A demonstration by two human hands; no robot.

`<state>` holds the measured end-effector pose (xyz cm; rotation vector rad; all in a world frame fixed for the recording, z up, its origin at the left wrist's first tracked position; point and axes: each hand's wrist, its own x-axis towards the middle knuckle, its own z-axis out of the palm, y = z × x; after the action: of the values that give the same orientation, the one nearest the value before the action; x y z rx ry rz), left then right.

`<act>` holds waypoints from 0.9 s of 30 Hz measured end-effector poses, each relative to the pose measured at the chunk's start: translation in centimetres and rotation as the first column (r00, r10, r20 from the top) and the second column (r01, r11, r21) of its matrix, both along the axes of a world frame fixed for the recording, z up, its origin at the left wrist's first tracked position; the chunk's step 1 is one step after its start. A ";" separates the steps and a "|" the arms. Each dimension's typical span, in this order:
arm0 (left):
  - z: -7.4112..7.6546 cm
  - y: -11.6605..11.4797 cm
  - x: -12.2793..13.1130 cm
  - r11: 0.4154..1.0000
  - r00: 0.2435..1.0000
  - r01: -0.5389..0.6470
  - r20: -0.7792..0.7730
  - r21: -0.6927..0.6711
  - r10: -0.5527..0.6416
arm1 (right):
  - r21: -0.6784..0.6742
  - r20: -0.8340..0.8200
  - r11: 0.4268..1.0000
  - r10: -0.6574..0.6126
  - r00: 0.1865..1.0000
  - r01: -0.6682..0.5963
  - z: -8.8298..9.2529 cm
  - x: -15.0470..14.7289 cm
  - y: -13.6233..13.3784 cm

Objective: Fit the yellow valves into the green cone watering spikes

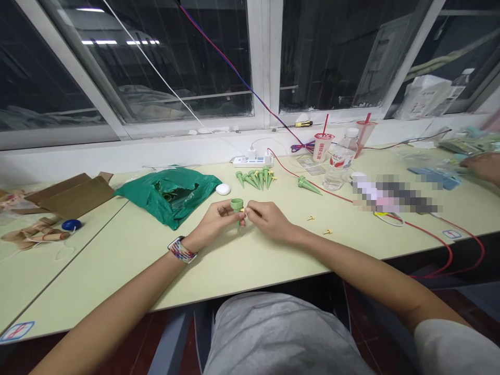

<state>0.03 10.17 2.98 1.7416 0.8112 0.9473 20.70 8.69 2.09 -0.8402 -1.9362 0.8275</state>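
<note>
My left hand (216,221) is closed around a green plastic watering spike (236,204), its threaded open collar up and its tip down. Against the spike's side, my right hand (269,220) pinches a small yellow valve (242,210), partly hidden by the fingers. On the table to the right lie two loose yellow valves, the nearer valve (327,232) and the farther valve (311,218). Beyond my hands is a cluster of green spikes (253,178), several with yellow valves showing. A single green spike (308,185) lies apart to their right.
A torn green plastic bag (136,190) and a white round object (223,189) lie left of centre. A water bottle (339,164), a cup with straw (323,147), a power strip (253,161) and a red cable (429,233) are around. Another person's hand (484,167) is far right.
</note>
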 end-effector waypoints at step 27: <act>0.3 -1.0 -0.4 0.691 0.944 -0.014 -0.219 0.723 0.249 | -0.605 -0.272 0.702 0.261 0.926 -0.376 -0.2 -0.4 0.1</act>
<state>-0.34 9.14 3.30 2.5930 0.8248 1.2167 20.29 8.76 1.86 -0.7856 -1.6611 1.8019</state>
